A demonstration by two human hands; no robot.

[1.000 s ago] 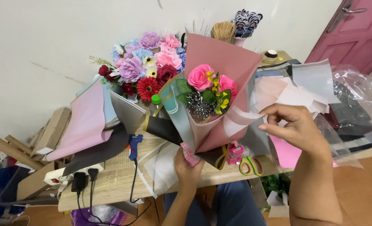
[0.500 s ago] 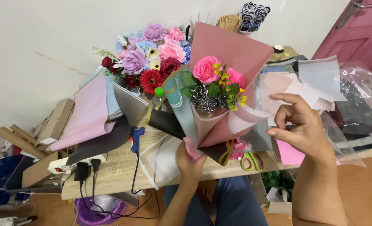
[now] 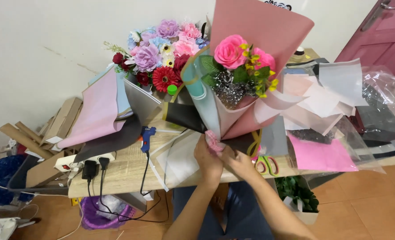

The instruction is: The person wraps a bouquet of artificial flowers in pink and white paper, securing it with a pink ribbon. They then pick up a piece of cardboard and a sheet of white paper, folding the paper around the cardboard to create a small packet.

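Above the light wooden table (image 3: 131,171), your left hand (image 3: 207,159) and right hand (image 3: 237,163) meet at the narrow base of the bouquet of pink roses wrapped in pink and pale-blue paper (image 3: 239,84), fingers clamped around its gathered stem end. It stands upright, leaning slightly away. It looks light but top-heavy, and the paper is probably crisp and easily creased, so grip low at the bound neck, never the flared wrap.
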